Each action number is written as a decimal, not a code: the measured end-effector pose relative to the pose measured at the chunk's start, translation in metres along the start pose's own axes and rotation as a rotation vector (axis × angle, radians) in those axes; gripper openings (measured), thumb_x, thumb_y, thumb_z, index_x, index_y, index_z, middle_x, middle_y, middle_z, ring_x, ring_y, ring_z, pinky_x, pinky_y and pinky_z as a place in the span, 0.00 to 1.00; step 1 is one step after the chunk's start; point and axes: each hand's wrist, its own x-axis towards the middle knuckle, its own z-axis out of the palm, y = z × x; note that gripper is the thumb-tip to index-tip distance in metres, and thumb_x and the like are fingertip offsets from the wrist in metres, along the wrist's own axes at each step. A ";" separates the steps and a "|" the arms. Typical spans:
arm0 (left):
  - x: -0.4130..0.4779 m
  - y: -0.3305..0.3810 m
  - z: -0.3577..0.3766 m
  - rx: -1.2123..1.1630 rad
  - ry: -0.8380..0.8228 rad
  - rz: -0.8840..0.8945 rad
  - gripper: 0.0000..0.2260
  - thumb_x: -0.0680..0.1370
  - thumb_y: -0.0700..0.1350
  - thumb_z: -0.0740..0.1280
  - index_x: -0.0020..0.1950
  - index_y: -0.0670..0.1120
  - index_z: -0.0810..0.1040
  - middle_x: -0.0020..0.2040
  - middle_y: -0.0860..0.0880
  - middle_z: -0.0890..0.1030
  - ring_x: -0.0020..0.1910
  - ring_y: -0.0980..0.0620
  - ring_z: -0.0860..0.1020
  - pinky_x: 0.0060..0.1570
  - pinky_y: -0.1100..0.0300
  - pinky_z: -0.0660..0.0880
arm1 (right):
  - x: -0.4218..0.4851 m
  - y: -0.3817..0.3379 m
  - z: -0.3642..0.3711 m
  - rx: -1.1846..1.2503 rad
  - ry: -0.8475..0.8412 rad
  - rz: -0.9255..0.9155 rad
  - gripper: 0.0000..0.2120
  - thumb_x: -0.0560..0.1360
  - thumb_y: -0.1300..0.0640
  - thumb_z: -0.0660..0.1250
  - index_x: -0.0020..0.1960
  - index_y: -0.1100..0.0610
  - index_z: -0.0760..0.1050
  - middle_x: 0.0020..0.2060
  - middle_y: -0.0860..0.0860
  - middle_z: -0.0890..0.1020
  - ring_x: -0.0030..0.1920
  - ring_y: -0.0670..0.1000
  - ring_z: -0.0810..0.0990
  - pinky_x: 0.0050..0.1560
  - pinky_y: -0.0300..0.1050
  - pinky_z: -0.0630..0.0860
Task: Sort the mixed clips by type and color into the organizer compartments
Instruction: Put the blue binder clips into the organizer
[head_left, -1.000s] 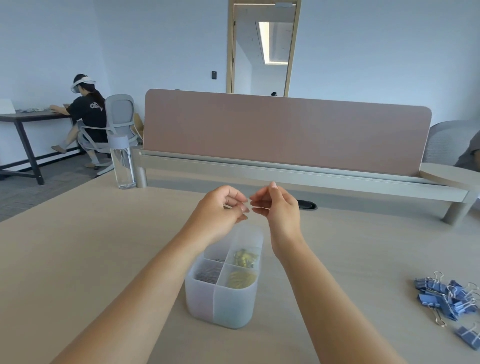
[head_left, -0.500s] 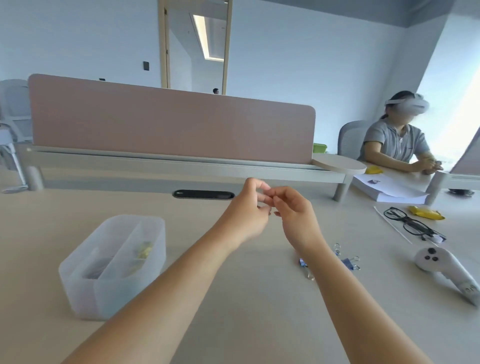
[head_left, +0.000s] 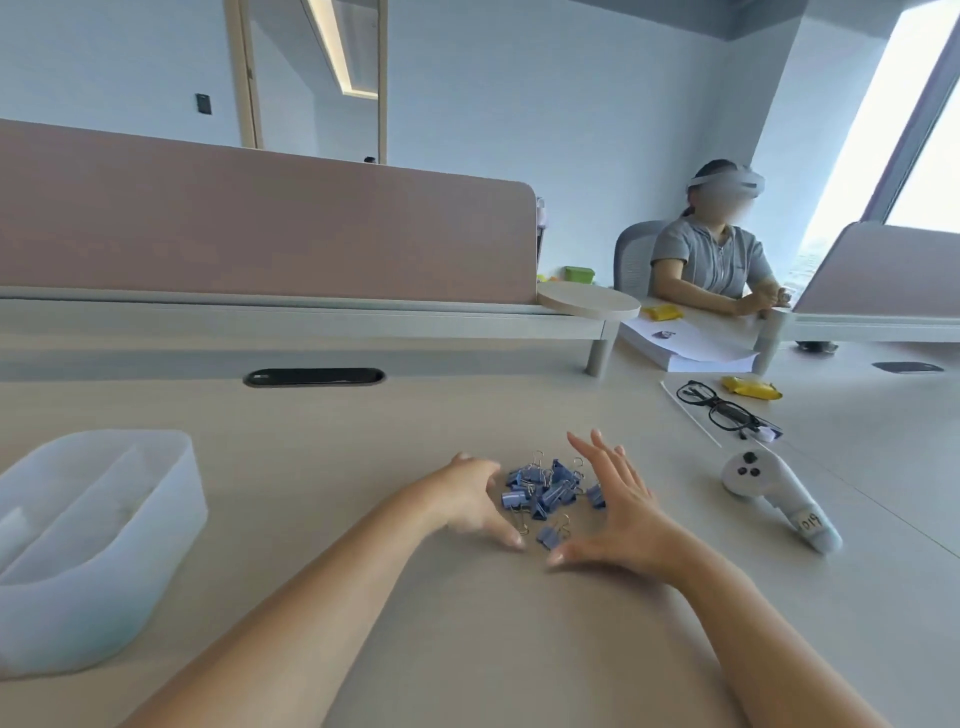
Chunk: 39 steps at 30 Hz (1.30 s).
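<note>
Lying between spread fingers (head_left: 605, 462): blue binder clips (head_left: 545, 488).

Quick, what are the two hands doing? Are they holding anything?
Left hand: open, holding nothing, beside the blue binder clips.
Right hand: open, holding nothing, on the pile's other side.

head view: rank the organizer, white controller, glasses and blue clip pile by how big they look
1. organizer: largest by far, though nearest the camera.
2. white controller and blue clip pile: look alike, not ranked.
3. glasses: smallest, but lying farther off, so unsure.
</note>
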 end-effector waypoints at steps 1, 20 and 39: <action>0.003 0.001 -0.001 0.003 -0.002 0.001 0.44 0.68 0.55 0.78 0.77 0.47 0.61 0.73 0.50 0.65 0.70 0.50 0.68 0.66 0.59 0.66 | 0.003 -0.001 0.002 0.015 -0.015 -0.006 0.64 0.48 0.25 0.75 0.73 0.29 0.39 0.77 0.38 0.38 0.76 0.49 0.33 0.76 0.59 0.45; 0.034 -0.013 -0.004 -0.161 0.056 0.025 0.25 0.70 0.39 0.74 0.66 0.50 0.77 0.58 0.52 0.82 0.56 0.51 0.80 0.61 0.55 0.74 | 0.045 -0.028 0.027 0.090 -0.022 -0.071 0.62 0.52 0.31 0.78 0.78 0.44 0.52 0.77 0.40 0.44 0.77 0.47 0.48 0.73 0.46 0.55; -0.011 -0.039 -0.009 -0.726 0.227 0.007 0.15 0.75 0.33 0.61 0.54 0.48 0.82 0.50 0.48 0.85 0.54 0.52 0.81 0.60 0.58 0.74 | 0.045 -0.086 0.075 0.138 0.248 -0.106 0.28 0.61 0.30 0.58 0.54 0.45 0.72 0.46 0.43 0.77 0.50 0.48 0.72 0.53 0.44 0.70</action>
